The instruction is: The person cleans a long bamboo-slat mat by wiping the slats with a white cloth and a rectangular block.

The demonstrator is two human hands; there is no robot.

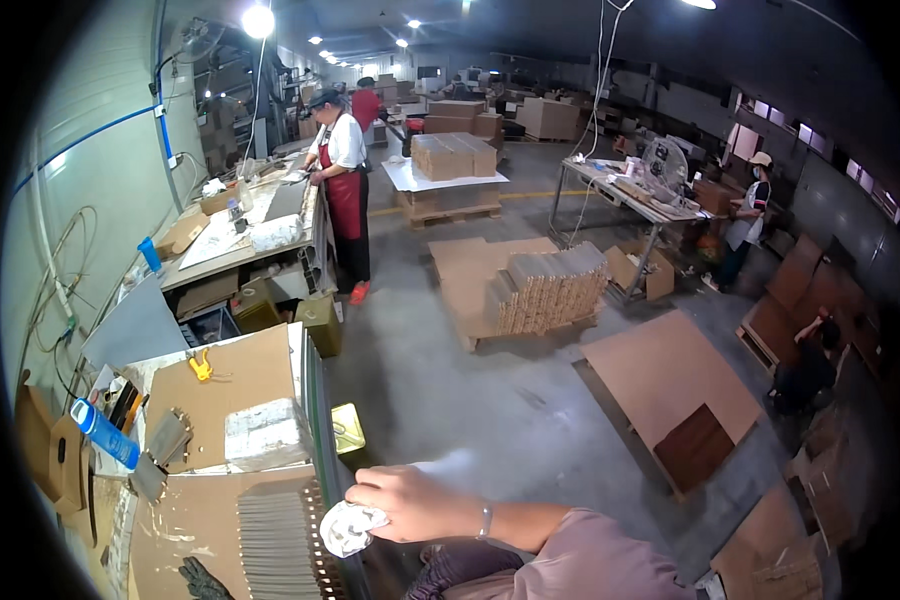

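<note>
My right hand (415, 502) reaches in from the lower right, a bracelet on its wrist, fingers closed on a crumpled white rag (350, 528). The rag sits at the near edge of a workbench (305, 370) covered with brown cardboard. Just left of the rag lies a stack of grey comb-like strips (270, 535). Farther along the bench are a clear-wrapped pale block (265, 432), a metal scraper (165, 440), a blue and white tube (105, 432), a yellow clip (200, 365) and a black glove (205, 580). My left hand is out of sight.
A person in a red apron (342, 190) works at the bench farther along. A green tin (346, 428) stands on the floor by the bench. Pallets of stacked wooden pieces (545, 290), flat brown boards (670, 375), a table with a fan (660, 170) and two other people (750, 215) occupy the right.
</note>
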